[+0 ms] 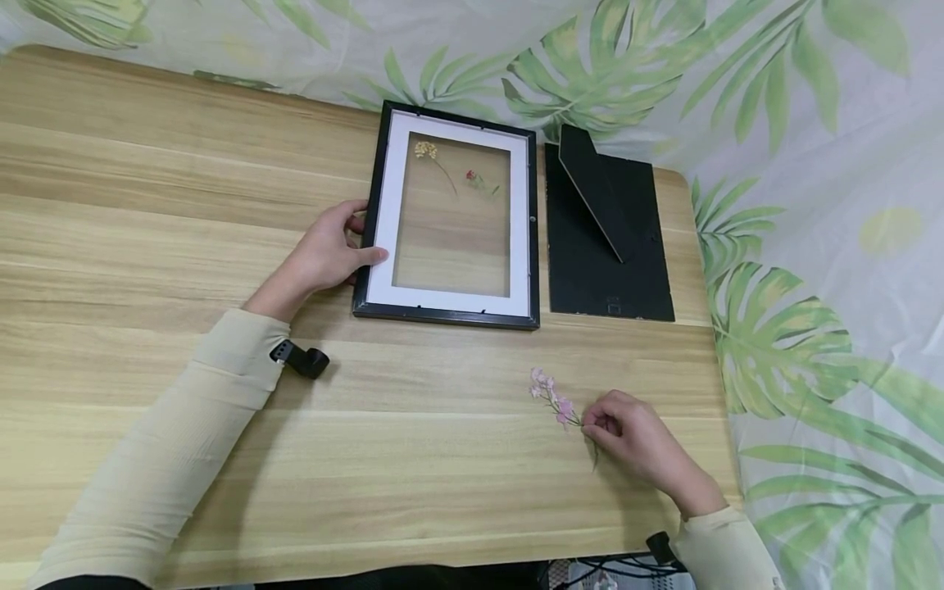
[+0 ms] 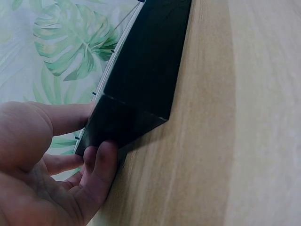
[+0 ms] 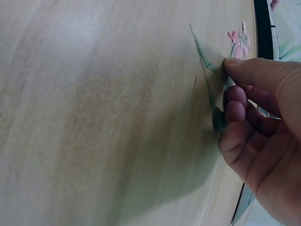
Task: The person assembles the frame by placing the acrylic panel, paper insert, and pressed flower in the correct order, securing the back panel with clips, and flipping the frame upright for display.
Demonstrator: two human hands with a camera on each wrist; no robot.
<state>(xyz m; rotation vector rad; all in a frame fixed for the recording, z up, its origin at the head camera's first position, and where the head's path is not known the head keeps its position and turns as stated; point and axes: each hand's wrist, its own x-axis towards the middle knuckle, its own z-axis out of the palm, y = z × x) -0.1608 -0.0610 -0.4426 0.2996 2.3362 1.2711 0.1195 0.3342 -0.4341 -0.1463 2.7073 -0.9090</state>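
A black picture frame (image 1: 447, 315) with a white mat lies on the table. Inside its clear window are a yellow dried flower (image 1: 425, 150) and a small red flower (image 1: 472, 176) with a green stem, both in the upper part. My left hand (image 1: 335, 246) grips the frame's left side, thumb on the mat and the other fingers around the outer edge. Close to the table's front right, my right hand (image 1: 637, 434) pinches the stem of a pink flower sprig (image 1: 553, 395) between thumb and fingertips. Its thin green stem (image 3: 203, 61) shows beside the fingers in the right wrist view.
A black backing board (image 1: 612, 287) with its easel stand (image 1: 593, 192) raised lies right of the frame. The wood-grain table (image 1: 184, 205) meets a leaf-patterned cloth (image 1: 796, 205) at the back and right. Dark cables (image 1: 619, 565) hang below the front edge.
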